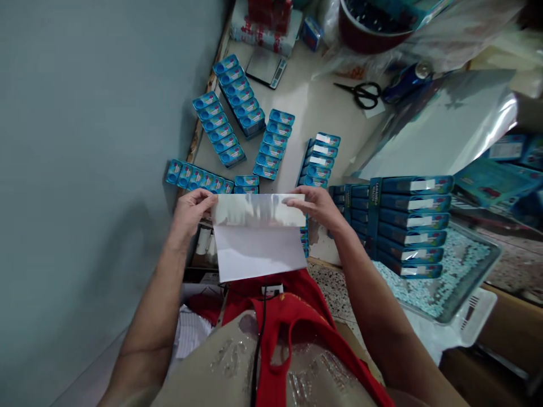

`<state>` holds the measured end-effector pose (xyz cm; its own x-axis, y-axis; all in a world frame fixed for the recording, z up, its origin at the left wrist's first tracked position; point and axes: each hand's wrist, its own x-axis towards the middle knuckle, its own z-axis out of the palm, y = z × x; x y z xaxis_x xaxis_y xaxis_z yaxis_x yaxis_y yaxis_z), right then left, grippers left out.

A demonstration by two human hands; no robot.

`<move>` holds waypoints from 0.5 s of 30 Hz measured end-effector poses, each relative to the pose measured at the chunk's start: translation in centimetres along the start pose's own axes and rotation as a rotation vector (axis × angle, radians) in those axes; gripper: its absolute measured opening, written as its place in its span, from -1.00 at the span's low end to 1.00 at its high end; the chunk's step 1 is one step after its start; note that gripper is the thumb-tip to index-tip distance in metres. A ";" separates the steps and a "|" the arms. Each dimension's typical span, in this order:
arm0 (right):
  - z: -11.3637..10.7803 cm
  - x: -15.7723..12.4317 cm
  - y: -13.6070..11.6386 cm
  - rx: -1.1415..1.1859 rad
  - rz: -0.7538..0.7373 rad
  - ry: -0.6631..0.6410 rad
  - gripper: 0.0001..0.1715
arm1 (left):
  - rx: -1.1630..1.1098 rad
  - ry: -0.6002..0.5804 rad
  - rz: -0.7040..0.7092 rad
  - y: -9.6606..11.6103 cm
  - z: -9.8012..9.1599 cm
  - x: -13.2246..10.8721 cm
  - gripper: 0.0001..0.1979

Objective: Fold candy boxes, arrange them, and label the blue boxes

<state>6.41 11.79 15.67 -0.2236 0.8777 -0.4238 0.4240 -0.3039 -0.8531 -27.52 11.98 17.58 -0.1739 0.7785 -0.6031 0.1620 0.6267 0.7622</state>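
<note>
A sheet (259,251), white on its lower part with a shiny silver strip along the top, is stretched between both hands in front of the red apron. My left hand (193,212) pinches its upper left corner between thumb and fingers. At the upper right corner, my right hand (316,204) grips the silver strip, thumb and fingers closed on it. Just beyond the sheet, a row of small blue boxes (199,178) lies near my left hand, and a stack of blue boxes with white stickers (318,161) stands beyond my right hand.
More blue box rows (240,96) stand on the table (297,79), near a small scale (265,66). Scissors (365,96), a can (407,82) and silver sheets (441,124) lie at the right. Below them, large blue boxes (411,220) overhang a tray of pale pieces (441,288). A wall (93,141) borders the left.
</note>
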 end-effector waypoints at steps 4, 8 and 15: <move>0.3 0.6 0.8 -0.183 -0.060 0.000 -0.46 | -0.008 0.035 -0.053 -2.1 0.9 -0.1 -0.57; 0.4 0.5 1.5 -0.342 -0.148 -0.063 -0.53 | -0.015 0.036 -0.064 -3.5 1.4 -0.1 -0.58; 1.4 -0.2 1.5 -0.446 -0.253 -0.096 -0.53 | -0.034 0.027 -0.042 -3.9 1.2 0.1 -0.58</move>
<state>5.89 10.68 14.02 -0.4378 0.8592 -0.2649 0.6741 0.1187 -0.7290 -27.02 9.60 14.26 -0.2060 0.7503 -0.6282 0.1216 0.6566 0.7444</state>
